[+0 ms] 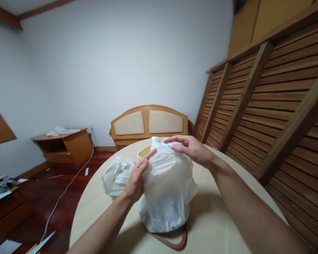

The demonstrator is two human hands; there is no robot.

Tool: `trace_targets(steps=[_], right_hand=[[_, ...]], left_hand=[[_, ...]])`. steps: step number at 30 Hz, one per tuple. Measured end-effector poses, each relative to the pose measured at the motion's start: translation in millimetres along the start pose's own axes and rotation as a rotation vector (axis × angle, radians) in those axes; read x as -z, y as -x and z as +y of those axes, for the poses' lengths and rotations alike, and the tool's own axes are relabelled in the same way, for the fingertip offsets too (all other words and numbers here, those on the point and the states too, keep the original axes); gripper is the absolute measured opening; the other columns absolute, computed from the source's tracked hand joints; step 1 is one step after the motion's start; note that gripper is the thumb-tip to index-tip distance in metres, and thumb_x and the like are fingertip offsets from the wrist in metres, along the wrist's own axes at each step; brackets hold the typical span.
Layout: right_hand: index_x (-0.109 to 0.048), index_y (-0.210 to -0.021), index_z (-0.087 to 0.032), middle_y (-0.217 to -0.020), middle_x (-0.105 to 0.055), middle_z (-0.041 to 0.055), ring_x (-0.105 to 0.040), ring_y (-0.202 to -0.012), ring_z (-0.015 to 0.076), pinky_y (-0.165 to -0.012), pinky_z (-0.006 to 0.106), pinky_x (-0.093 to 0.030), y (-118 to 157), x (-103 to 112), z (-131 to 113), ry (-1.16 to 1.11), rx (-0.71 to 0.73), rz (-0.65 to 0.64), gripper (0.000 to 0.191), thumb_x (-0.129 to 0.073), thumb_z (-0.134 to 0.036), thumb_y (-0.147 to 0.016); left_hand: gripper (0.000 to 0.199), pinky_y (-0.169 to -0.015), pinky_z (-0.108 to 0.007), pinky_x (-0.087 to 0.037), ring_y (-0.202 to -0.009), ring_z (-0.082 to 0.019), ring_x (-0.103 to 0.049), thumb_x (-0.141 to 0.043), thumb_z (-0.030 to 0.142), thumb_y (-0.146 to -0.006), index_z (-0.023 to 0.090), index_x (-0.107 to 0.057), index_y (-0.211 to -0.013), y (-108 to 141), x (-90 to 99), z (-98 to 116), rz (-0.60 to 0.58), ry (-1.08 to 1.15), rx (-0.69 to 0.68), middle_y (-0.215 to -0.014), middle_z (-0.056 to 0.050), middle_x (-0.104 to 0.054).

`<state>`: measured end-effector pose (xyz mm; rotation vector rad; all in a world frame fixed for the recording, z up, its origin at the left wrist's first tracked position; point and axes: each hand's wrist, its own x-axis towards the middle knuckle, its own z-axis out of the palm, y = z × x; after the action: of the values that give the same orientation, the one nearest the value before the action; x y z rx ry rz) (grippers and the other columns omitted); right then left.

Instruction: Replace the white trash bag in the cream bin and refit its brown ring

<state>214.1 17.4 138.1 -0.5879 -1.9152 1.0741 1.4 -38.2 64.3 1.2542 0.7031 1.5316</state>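
A full white plastic bag (166, 190) stands on the round table (92, 215), its top twisted into a knot. My left hand (138, 174) lies against the bag's left side with its fingers stretched out. Over the bag's upper right, my right hand (190, 148) rests with fingers apart near the knot. What the bag contains is hidden. From under its base a brown strap or handle (178, 244) sticks out towards me. A second, crumpled white plastic bag (118, 175) sits to the left. Behind my left fingertips, part of a yellow container (144, 151) shows.
A wooden headboard (148, 123) stands beyond the table against the wall. Tall slatted wooden panels (286, 109) lean along the right. At left, a low cabinet (66, 146) carries white material, and a pale cable (66, 190) runs over the dark red floor among scattered papers.
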Motion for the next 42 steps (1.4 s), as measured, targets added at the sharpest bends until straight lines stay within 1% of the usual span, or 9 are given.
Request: trace_targets(steps=[5, 10, 17, 22, 27, 31, 36, 39, 42], right_hand=[[-0.071, -0.091, -0.019, -0.092, -0.074, 0.0037, -0.066, -0.083, 0.0172, -0.076, 0.029, -0.051, -6, 0, 6, -0.036, 0.106, 0.276, 0.028, -0.081, -0.033, -0.070], [-0.071, -0.100, -0.021, -0.102, -0.073, 0.0030, -0.064, -0.083, 0.0163, -0.073, 0.028, -0.049, -6, 7, 3, -0.093, 0.167, 0.423, 0.031, -0.066, -0.021, -0.070], [-0.066, -0.085, -0.019, -0.078, -0.065, -0.0018, -0.056, -0.065, 0.0114, -0.060, 0.024, -0.042, -1, 3, -6, -0.005, 0.128, 0.299, 0.021, -0.076, -0.030, -0.071], [-0.059, -0.086, -0.020, -0.077, -0.064, -0.0019, -0.055, -0.060, 0.0106, -0.055, 0.024, -0.045, -3, 1, -5, 0.035, 0.131, 0.286, 0.031, -0.078, -0.041, -0.074], [-0.060, -0.104, -0.024, -0.098, -0.068, 0.0053, -0.063, -0.074, 0.0166, -0.053, 0.025, -0.050, -9, 15, 3, 0.000, 0.201, 0.534, 0.030, -0.070, -0.042, -0.081], [-0.054, -0.115, -0.026, -0.102, -0.067, 0.0047, -0.063, -0.065, 0.0139, -0.040, 0.020, -0.039, -12, 35, 15, 0.008, 0.174, 0.696, 0.036, -0.066, -0.039, -0.083], [-0.059, -0.116, -0.026, -0.126, -0.061, 0.0093, -0.065, -0.102, 0.0229, -0.071, 0.031, -0.057, -14, 46, 27, 0.193, 0.214, 0.818, 0.040, -0.070, -0.032, -0.078], [-0.069, -0.104, -0.021, -0.124, -0.064, 0.0108, -0.062, -0.111, 0.0253, -0.086, 0.037, -0.054, -10, 37, 21, 0.372, 0.274, 0.733, 0.026, -0.070, -0.035, -0.081], [-0.072, -0.097, -0.021, -0.101, -0.074, 0.0072, -0.068, -0.099, 0.0227, -0.091, 0.039, -0.051, -3, 19, 8, 0.424, 0.260, 0.431, 0.019, -0.065, -0.036, -0.089]], left_hand=[[0.051, -0.091, -0.031, -0.053, -0.113, -0.026, -0.066, -0.082, 0.046, -0.072, 0.022, -0.073, -0.117, -8, 4.0, -6, 0.184, 0.077, -0.078, -0.126, -0.008, -0.070], [0.041, -0.072, -0.019, -0.051, -0.078, -0.012, -0.067, -0.090, 0.036, -0.060, 0.019, -0.072, -0.093, -23, 15.4, -8, 0.450, 0.166, -0.194, -0.091, 0.000, -0.074], [0.060, -0.098, -0.038, -0.051, -0.112, -0.028, -0.067, -0.079, 0.052, -0.073, 0.019, -0.067, -0.122, -20, 13.3, 0, 0.220, 0.154, 0.042, -0.126, -0.010, -0.070], [0.055, -0.083, -0.034, -0.054, -0.091, -0.025, -0.071, -0.087, 0.042, -0.065, 0.014, -0.072, -0.110, -20, 13.8, -4, 0.112, 0.031, 0.148, -0.105, -0.011, -0.076], [0.042, -0.072, -0.025, -0.051, -0.081, -0.017, -0.067, -0.082, 0.037, -0.069, 0.016, -0.071, -0.104, -30, 31.7, -12, 0.309, -0.098, -0.114, -0.097, -0.005, -0.075], [0.026, -0.085, -0.027, -0.051, -0.093, -0.018, -0.067, -0.072, 0.029, -0.075, 0.017, -0.072, -0.099, -35, 46.5, -11, 0.479, -0.270, -0.403, -0.104, -0.006, -0.074], [0.012, -0.079, -0.026, -0.051, -0.082, -0.017, -0.065, -0.067, 0.028, -0.080, 0.019, -0.071, -0.087, -34, 50.3, -6, 0.539, -0.375, -0.560, -0.085, -0.001, -0.072], [0.013, -0.079, -0.025, -0.050, -0.081, -0.016, -0.065, -0.068, 0.029, -0.081, 0.019, -0.070, -0.090, -33, 48.9, -8, 0.521, -0.368, -0.590, -0.085, -0.001, -0.071], [0.018, -0.081, -0.026, -0.050, -0.083, -0.016, -0.064, -0.071, 0.033, -0.081, 0.019, -0.070, -0.092, -33, 45.2, -12, 0.469, -0.356, -0.597, -0.087, -0.002, -0.070]])
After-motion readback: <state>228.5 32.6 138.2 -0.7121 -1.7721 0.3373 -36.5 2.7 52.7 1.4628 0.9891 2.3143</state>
